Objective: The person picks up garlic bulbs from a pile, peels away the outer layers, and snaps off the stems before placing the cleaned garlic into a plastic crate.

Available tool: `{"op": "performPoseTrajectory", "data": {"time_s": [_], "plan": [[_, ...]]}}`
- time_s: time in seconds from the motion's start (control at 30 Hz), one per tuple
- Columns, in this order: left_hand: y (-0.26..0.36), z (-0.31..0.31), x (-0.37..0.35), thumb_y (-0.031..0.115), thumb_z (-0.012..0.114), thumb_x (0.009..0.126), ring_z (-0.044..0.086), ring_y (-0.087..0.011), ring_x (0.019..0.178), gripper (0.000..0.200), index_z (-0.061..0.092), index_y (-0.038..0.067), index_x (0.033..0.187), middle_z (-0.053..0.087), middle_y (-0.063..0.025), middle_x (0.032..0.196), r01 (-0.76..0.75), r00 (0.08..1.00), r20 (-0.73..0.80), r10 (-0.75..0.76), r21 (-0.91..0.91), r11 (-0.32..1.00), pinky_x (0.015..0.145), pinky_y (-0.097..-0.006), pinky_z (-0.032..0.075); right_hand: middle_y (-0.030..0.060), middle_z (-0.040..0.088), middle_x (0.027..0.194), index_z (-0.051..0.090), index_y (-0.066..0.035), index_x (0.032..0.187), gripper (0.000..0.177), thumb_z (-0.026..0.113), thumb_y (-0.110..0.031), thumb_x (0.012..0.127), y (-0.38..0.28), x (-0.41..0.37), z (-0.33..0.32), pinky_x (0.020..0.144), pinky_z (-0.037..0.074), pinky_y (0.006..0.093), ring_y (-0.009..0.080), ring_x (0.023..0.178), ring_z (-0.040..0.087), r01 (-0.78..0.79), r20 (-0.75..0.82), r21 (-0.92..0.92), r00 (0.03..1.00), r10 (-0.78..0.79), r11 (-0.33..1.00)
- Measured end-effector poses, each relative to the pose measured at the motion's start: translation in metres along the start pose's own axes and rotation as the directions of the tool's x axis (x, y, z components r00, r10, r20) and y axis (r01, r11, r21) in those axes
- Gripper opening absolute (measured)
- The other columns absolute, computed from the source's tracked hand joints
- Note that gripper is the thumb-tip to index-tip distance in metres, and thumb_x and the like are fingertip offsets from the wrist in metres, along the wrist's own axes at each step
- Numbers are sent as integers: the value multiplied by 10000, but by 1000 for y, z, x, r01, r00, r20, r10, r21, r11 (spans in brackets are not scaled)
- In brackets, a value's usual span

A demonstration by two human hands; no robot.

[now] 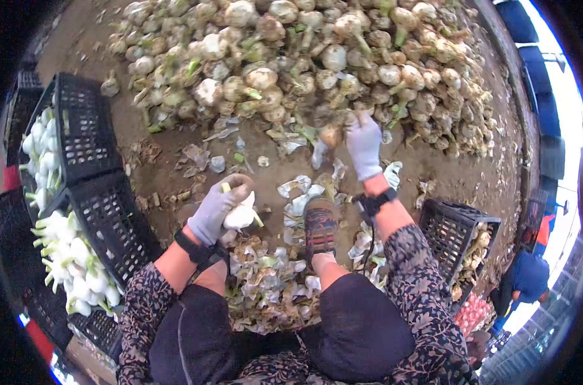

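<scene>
My left hand, in a pale glove with soiled fingertips, is closed around a clean white garlic bulb. A short green stem stub sticks out of that bulb. At the near edge of the heap, my gloved right hand has its fingers closed at an unpeeled brownish garlic bulb, which is blurred by motion. The fingers' exact hold on it is partly hidden. Beyond both hands lies a large heap of unpeeled garlic with dirty skins and cut stems.
On the left, black plastic crates hold peeled white garlic. Another black crate with garlic stands on the right, near a red net bag. Loose skins cover the ground around my shoe. A person in blue is at far right.
</scene>
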State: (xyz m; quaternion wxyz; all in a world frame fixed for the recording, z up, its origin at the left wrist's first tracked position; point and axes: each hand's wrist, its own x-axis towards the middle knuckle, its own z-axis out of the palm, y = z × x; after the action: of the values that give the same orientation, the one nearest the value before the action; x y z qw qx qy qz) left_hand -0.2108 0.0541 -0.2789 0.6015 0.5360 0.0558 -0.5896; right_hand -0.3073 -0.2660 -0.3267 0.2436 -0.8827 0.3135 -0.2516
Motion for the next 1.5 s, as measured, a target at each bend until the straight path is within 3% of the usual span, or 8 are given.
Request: {"op": "performPoseTrajectory", "data": {"time_s": [0.1, 0.57, 0.87, 0.97, 1.03, 1.17, 1.3, 1.5], "plan": [[4, -6, 0, 392, 664, 898, 622, -97, 776, 577, 467, 61, 1327, 635, -18, 936, -50, 984, 171, 48, 7, 999, 659, -235, 518, 19, 620, 684, 657, -36, 863, 265, 597, -278, 953, -71, -15, -26, 500, 435, 276, 127, 545, 569, -607, 468, 516, 791, 395, 604], [22, 11, -15, 566, 749, 756, 560, -116, 964, 765, 508, 29, 1244, 595, -31, 1094, -372, 919, -59, 389, 192, 908, 862, -288, 472, 0, 625, 807, 453, 15, 1375, 459, 516, -138, 947, -161, -36, -50, 526, 424, 190, 36, 623, 527, -797, 933, 354, 339, -122, 489], [23, 21, -28, 458, 744, 753, 564, -132, 926, 692, 511, 5, 1220, 610, -42, 1025, -359, 897, -56, 439, 487, 796, 847, -290, 469, 22, 684, 870, 616, -65, 1234, 355, 543, -95, 888, -164, -13, -43, 682, 481, 257, 67, 760, 564, -604, 950, 302, 252, -182, 738], [22, 21, -31, 484, 708, 771, 572, -124, 903, 716, 495, -5, 1250, 607, -36, 1035, -344, 926, -33, 377, 339, 875, 834, -274, 474, 94, 712, 837, 625, -115, 1239, 405, 532, -120, 845, -133, -8, -20, 589, 506, 354, 173, 698, 679, 187, 613, 589, 532, -585, 786], [31, 24, -36, 487, 703, 774, 572, -116, 907, 719, 492, -8, 1250, 605, -42, 1047, -292, 954, -16, 299, 179, 940, 838, -266, 475, 145, 709, 928, 622, -122, 1244, 417, 534, -152, 837, -147, 11, -34, 682, 541, 381, 262, 817, 696, 463, 878, -236, 478, -16, 854], [31, 21, -30, 530, 730, 781, 547, -94, 940, 736, 507, -11, 1226, 604, -49, 1049, -363, 928, -6, 371, 195, 911, 821, -264, 466, 87, 710, 1001, 595, -74, 1269, 431, 642, -180, 854, -141, -1, -45, 834, 507, 294, 150, 920, 652, -351, 794, 499, 552, -256, 792], [29, 28, -28, 455, 726, 804, 548, -101, 941, 664, 508, -12, 1222, 608, -51, 1042, -397, 899, 3, 437, 425, 814, 839, -260, 462, 42, 683, 861, 678, 11, 1043, 264, 692, -140, 827, -158, -25, -31, 726, 491, 262, 105, 798, 601, -501, 816, 500, 546, -191, 707], [20, 22, -44, 734, 614, 730, 617, -181, 736, 816, 557, 72, 1204, 628, -50, 928, 396, 874, 478, -83, -604, 691, 616, -309, 522, 8, 648, 744, 704, 17, 884, 118, 665, -84, 840, -158, -28, -37, 624, 473, 254, 77, 694, 589, -657, 840, 517, 512, -179, 548]]}}
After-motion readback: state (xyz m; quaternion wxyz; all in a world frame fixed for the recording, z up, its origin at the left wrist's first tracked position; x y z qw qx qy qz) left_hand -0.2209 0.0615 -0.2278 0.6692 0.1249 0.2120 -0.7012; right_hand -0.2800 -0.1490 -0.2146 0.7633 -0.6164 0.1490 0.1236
